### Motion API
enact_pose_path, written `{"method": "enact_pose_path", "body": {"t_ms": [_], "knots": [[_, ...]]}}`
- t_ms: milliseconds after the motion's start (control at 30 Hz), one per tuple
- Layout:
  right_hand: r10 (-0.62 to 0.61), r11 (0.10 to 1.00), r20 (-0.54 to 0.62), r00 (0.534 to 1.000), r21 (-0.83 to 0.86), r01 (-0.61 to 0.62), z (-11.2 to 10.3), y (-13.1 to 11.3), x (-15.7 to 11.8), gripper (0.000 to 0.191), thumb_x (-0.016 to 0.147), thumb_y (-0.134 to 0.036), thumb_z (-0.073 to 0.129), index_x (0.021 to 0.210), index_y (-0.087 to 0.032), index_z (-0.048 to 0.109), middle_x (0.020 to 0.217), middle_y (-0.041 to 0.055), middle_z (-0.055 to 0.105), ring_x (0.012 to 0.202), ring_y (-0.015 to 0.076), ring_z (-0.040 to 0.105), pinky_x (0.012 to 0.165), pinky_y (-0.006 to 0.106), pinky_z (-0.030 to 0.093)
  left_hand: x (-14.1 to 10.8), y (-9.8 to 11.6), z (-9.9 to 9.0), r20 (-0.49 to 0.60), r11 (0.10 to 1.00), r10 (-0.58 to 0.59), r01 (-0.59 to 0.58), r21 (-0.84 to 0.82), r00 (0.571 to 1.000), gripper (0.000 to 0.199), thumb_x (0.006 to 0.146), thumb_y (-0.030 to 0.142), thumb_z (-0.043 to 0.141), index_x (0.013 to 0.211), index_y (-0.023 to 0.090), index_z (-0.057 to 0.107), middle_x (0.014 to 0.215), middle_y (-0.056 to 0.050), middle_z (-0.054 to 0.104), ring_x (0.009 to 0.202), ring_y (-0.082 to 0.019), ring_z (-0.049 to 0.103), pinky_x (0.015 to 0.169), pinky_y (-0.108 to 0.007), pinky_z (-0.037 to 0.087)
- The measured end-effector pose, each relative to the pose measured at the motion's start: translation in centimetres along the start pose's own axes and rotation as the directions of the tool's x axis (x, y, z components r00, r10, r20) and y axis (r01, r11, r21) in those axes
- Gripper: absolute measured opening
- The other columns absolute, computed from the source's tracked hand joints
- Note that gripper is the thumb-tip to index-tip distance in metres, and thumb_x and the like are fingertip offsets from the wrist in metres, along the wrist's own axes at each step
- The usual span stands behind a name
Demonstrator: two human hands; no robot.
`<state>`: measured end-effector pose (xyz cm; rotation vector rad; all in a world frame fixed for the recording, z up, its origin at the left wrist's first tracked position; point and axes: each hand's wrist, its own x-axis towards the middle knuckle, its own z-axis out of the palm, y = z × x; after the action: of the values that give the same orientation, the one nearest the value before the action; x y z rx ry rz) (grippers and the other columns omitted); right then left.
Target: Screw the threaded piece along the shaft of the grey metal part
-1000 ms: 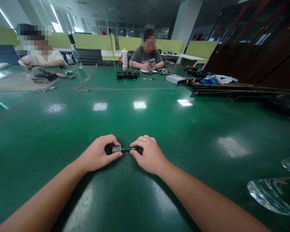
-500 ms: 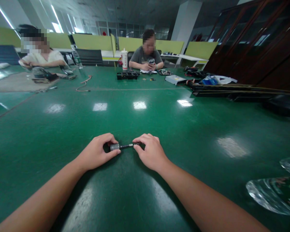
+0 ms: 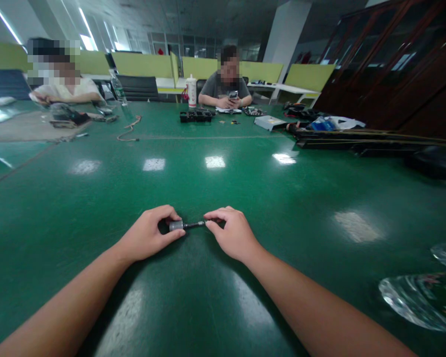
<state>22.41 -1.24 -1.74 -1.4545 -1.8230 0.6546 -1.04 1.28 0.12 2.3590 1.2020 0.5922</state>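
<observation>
A small grey metal cylinder with a thin dark shaft (image 3: 177,225) lies level just over the green table, close to its surface. My left hand (image 3: 148,232) is closed around the cylinder end, thumb in front and index finger behind. At the shaft's silvery right end, the thumb and index finger of my right hand (image 3: 232,232) are pinched together. My right fingers hide most of what lies beyond that tip, so I cannot make out its shape. The two hands are apart, with the bare shaft showing between them.
A clear plastic bottle (image 3: 419,301) lies at the near right. Across the green table (image 3: 223,188) are a black plastic frame (image 3: 196,116), a white tumbler (image 3: 191,91), a cord (image 3: 128,130) and a grey metal box (image 3: 270,122). Two people sit at the far side, one holding a phone (image 3: 233,95).
My right fingers have shifted slightly at the shaft's tip, and less of the dark part between them shows. My left hand and the cylinder stay where they were.
</observation>
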Motion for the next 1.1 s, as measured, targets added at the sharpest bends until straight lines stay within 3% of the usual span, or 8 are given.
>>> {"method": "enact_pose_path", "body": {"t_ms": [367, 533, 667, 867, 1100], "knots": [[-0.097, 0.991, 0.209, 0.973, 0.115, 0.074, 0.1, -1.0, -0.4, 0.034, 0.081, -0.013, 0.071, 0.112, -0.026, 0.069, 0.094, -0.0023, 0.078, 0.094, 0.0180, 0.064, 0.092, 0.038, 0.040, -0.1, 1.4, 0.4, 0.085, 0.996, 0.076, -0.071, -0.053, 0.994, 0.023, 0.081, 0.039, 0.072, 0.089, 0.018, 0.065, 0.090, -0.003, 0.068, 0.083, -0.019, 0.064, 0.076, -0.029, 0.047], [-0.137, 0.988, 0.202, 0.970, 0.102, 0.119, 0.2, -1.3, -0.6, 0.029, 0.083, -0.015, 0.069, 0.110, -0.024, 0.068, 0.095, -0.0016, 0.077, 0.095, 0.0180, 0.063, 0.092, 0.037, 0.040, -0.2, 1.6, 0.7, 0.073, 0.998, 0.060, -0.062, 0.016, 0.996, 0.024, 0.078, 0.038, 0.074, 0.087, 0.018, 0.063, 0.086, -0.002, 0.068, 0.080, -0.019, 0.064, 0.073, -0.028, 0.046], [-0.160, 0.987, 0.154, 0.975, 0.046, 0.155, 0.2, -1.2, -0.8, 0.039, 0.073, -0.015, 0.076, 0.110, -0.022, 0.066, 0.103, 0.0021, 0.072, 0.099, 0.0195, 0.060, 0.091, 0.036, 0.043, -0.2, 1.4, 0.7, 0.064, 0.997, 0.069, -0.070, 0.015, 0.996, 0.023, 0.079, 0.039, 0.073, 0.087, 0.019, 0.064, 0.086, -0.002, 0.068, 0.079, -0.019, 0.064, 0.073, -0.028, 0.046], [-0.175, 0.983, 0.166, 0.971, -0.023, 0.181, 0.4, -0.7, -0.7, 0.020, 0.076, -0.012, 0.073, 0.093, -0.021, 0.069, 0.094, 0.0018, 0.069, 0.093, 0.0192, 0.056, 0.084, 0.034, 0.043, -0.1, 1.3, 0.7, 0.068, 0.997, 0.073, -0.074, 0.011, 0.995, 0.024, 0.079, 0.039, 0.073, 0.088, 0.019, 0.064, 0.085, -0.002, 0.067, 0.079, -0.018, 0.063, 0.072, -0.028, 0.046], [-0.210, 0.975, 0.204, 0.956, -0.031, 0.221, 0.6, -0.6, -0.6, 0.015, 0.083, -0.015, 0.070, 0.095, -0.023, 0.072, 0.094, 0.0011, 0.072, 0.091, 0.0182, 0.057, 0.084, 0.035, 0.040, -0.2, 1.3, 0.8, 0.079, 0.998, 0.063, -0.064, -0.002, 0.995, 0.023, 0.080, 0.038, 0.072, 0.088, 0.019, 0.064, 0.086, -0.002, 0.066, 0.080, -0.019, 0.062, 0.073, -0.029, 0.045]]}}
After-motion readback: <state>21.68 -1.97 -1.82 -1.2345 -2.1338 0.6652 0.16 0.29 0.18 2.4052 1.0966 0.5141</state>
